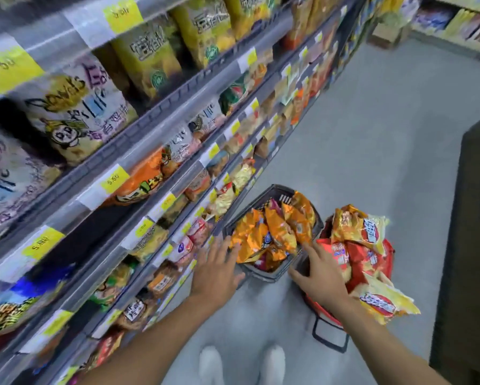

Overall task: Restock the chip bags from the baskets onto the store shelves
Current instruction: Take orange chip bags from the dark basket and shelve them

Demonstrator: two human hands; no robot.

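Left grip [216, 262]: fingers straight and spread, holding nothing. Poised over the near-left rim of the black basket [261, 194], fingertips at the edge of the orange chip bags [272, 232] heaped inside. Contact with the bags: not determinable through the blur.

Right grip [321, 269]: likewise splayed and empty. Positioned at the near-right corner of the black basket, fingertips just beside the outermost orange bag, palm over the gap toward the red basket [321, 307].

Stock location: orange chip bags piled above the rim of the black basket. Red and yellow bags [355, 245] overflowing the red basket, set close against the right side of the black basket. Both baskets on the floor [372, 140]. Store shelves [155, 118] left of the black basket, tiered and mostly filled, with one dark unfilled stretch on a tier up and to the left.

Step in hand, as judged: pick-up from the basket, no bag yet secured.

Next move, as judged: close both grips on the flanks of an orange bag or a small bundle, lift clear of the rim, carry left to the tier with matching stock. Grasp lightly, since air-filled bags are likely to slip or crush.
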